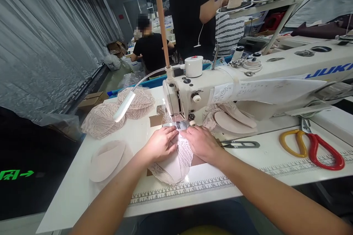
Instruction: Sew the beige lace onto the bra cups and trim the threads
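On the sewing machine's bed, a pale lace-covered fabric piece (185, 154) lies with its far end at the needle area (178, 119). My left hand (162, 142) presses on its left side, fingers bunched together near the presser foot. From the right, my right hand (203, 144) grips the same piece, fingertips close to the foot. The rounded near end of the fabric spreads toward me, above the printed ruler strip (176, 194). My hands hide part of the piece and its edges. Beside my right hand lie thread snips (242, 144).
Lace pieces (103, 119) are piled at the left under a lamp (124, 107). Smooth oval pads (107, 161) lie nearer me. More pads (234, 120) sit beneath the machine arm (264, 77). Scissors (310, 143) rest at the right. A person (190, 14) stands beyond the machine.
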Demonstrator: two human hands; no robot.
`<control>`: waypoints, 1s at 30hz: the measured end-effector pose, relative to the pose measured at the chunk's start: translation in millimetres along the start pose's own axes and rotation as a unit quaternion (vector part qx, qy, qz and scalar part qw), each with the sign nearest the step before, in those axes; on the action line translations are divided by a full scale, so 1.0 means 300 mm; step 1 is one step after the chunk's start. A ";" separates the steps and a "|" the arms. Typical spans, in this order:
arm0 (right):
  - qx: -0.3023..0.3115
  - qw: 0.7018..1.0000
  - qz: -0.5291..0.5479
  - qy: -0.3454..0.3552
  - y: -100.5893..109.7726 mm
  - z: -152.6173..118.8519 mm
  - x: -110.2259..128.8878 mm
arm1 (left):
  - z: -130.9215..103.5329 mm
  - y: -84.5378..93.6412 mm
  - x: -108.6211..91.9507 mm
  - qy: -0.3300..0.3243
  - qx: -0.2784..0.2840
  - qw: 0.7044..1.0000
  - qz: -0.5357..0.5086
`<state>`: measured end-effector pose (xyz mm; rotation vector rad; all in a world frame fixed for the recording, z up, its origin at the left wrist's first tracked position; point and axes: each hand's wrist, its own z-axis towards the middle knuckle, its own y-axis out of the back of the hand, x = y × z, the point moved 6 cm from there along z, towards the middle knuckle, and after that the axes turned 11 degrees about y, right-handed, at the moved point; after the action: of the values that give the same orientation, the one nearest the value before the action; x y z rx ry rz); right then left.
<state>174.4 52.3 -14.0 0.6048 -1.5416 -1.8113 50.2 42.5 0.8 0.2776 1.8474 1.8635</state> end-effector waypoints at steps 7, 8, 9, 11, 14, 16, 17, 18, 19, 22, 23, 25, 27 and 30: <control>-0.010 1.000 0.004 0.007 -0.010 0.008 -0.001 | 0.034 -0.009 0.054 -0.035 0.023 0.999 -0.018; -0.017 1.000 0.009 0.013 -0.012 0.005 -0.003 | 0.030 -0.006 0.055 -0.039 0.022 0.999 -0.022; -0.025 0.999 0.018 0.018 -0.013 0.002 -0.005 | 0.024 0.000 0.052 -0.041 0.018 0.999 -0.026; -0.045 0.997 0.047 0.031 -0.013 -0.007 -0.010 | 0.000 0.018 0.038 -0.037 0.000 0.999 -0.037; -0.077 0.992 0.094 0.037 -0.004 -0.018 -0.021 | -0.048 0.039 0.002 -0.012 -0.031 0.998 -0.056; -0.091 0.989 0.115 0.030 0.006 -0.024 -0.027 | -0.073 0.035 -0.023 0.010 -0.042 0.997 -0.059; -0.095 0.987 0.124 0.026 0.011 -0.026 -0.029 | -0.081 0.028 -0.033 0.022 -0.047 0.997 -0.056; -0.098 0.986 0.134 0.023 0.015 -0.028 -0.030 | -0.086 0.020 -0.040 0.032 -0.052 0.997 -0.054; -0.101 0.984 0.144 0.021 0.020 -0.030 -0.031 | -0.088 0.013 -0.044 0.041 -0.059 0.996 -0.053; -0.111 0.979 0.172 0.013 0.029 -0.036 -0.033 | -0.089 0.001 -0.043 0.045 -0.072 0.993 -0.084; -0.117 0.977 0.179 0.011 0.031 -0.039 -0.034 | -0.090 0.000 -0.038 0.043 -0.071 0.991 -0.101; -0.128 0.972 0.195 0.016 0.034 -0.043 -0.034 | -0.092 0.003 -0.024 0.040 -0.068 0.988 -0.130; -0.125 0.968 0.215 0.043 0.035 -0.045 -0.023 | -0.097 0.007 -0.011 0.041 -0.068 0.986 -0.146; -0.065 0.970 0.212 0.105 0.032 -0.052 0.017 | -0.104 0.012 0.002 0.045 -0.069 0.985 -0.149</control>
<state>184.0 37.3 -7.1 0.3561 -1.2825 -1.4587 34.2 15.5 2.3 -0.1285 1.6985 1.8057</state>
